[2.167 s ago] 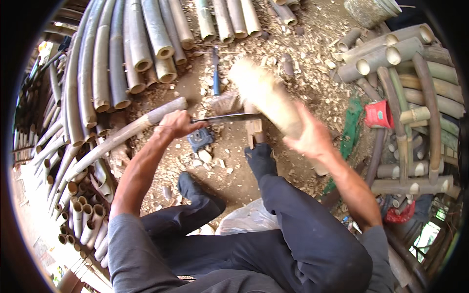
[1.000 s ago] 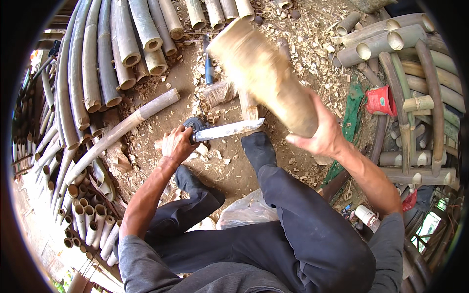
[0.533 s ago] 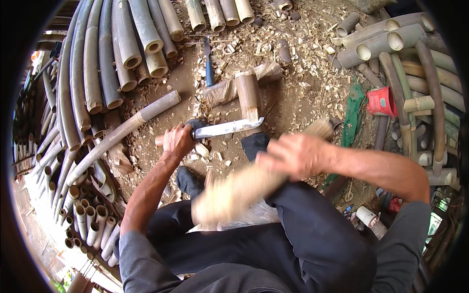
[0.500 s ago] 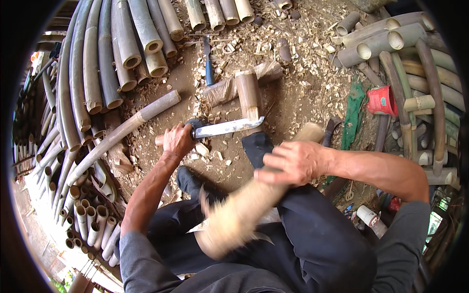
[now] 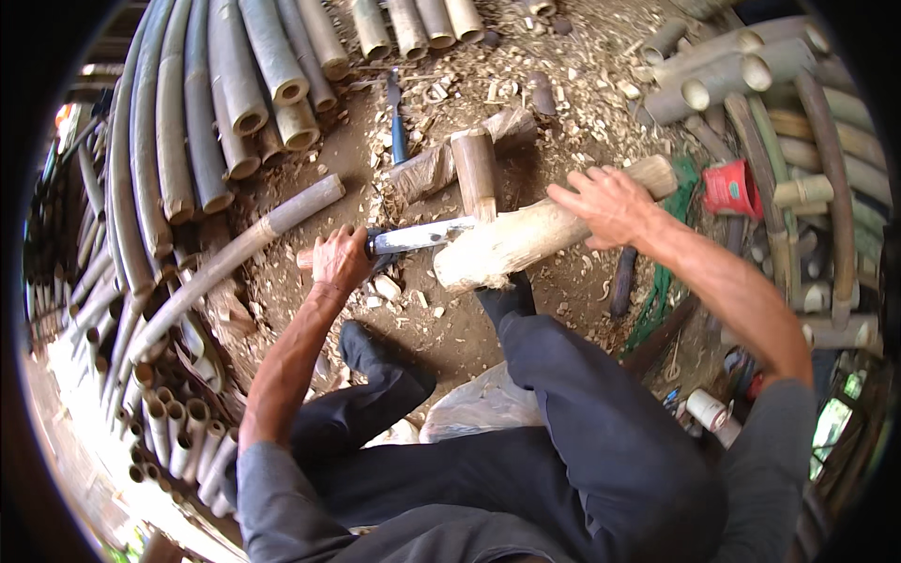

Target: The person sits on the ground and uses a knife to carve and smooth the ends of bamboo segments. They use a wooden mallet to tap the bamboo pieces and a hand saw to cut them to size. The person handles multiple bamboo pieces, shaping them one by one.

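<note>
My left hand (image 5: pixel 339 259) is closed round the handle of a machete (image 5: pixel 418 237), whose blade points right. The blade meets the near end of a short bamboo piece (image 5: pixel 474 169), which rests on a log (image 5: pixel 422 174) lying crosswise on the ground. My right hand (image 5: pixel 610 202) grips a thick, pale wooden club (image 5: pixel 526 235) near its narrower end, fingers over the top. The club's broad, frayed end overlaps the blade's tip and hides it. From this view I cannot tell whether club and blade touch. My dark-shod right foot (image 5: pixel 507 298) is just below the club.
Long bamboo poles (image 5: pixel 174 122) are stacked on the left; one pole (image 5: pixel 253 249) slants toward my left hand. A blue-handled knife (image 5: pixel 399 136) lies beyond the log. At right are a red container (image 5: pixel 732 190), green netting (image 5: pixel 657 310) and more bamboo (image 5: pixel 723 75). Wood chips litter the ground.
My right hand has swung the club up from over my lap, forward and to the right, to the blade's tip. My left hand and the machete have barely moved.
</note>
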Demonstrator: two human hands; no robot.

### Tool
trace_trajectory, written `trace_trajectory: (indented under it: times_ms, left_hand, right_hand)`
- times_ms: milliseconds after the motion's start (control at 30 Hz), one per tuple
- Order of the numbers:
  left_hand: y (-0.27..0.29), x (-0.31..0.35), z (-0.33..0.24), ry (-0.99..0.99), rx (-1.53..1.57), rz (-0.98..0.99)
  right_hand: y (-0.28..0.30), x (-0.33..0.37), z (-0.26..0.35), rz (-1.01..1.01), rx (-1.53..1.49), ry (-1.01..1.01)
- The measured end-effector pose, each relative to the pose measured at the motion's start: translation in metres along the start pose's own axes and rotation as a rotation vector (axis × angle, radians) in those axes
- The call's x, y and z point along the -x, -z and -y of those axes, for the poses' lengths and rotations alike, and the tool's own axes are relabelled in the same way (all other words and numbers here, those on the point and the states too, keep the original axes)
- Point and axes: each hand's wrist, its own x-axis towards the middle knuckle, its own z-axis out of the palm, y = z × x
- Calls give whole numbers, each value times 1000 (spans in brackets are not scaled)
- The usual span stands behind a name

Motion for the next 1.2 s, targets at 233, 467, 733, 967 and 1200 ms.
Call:
trace_trajectory:
  times_ms: [233, 467, 733, 967, 1200]
  left_hand:
    - [33, -30, 19, 245, 1184, 137]
    - [83, -69, 28, -84, 297, 304]
    - [74, -67, 17, -86, 84, 279]
    - [60, -58, 17, -19, 31, 236]
    - [73, -64, 8, -24, 24, 341]
  right_hand:
    - [4, 30, 73, -78, -253, -262]
    - [14, 62, 59, -244, -676, -756]
    - [9, 25, 31, -902, -719, -675]
    - [-25, -1, 5, -380, -358, -830]
    - [-39, -12, 15, -604, -416, -718]
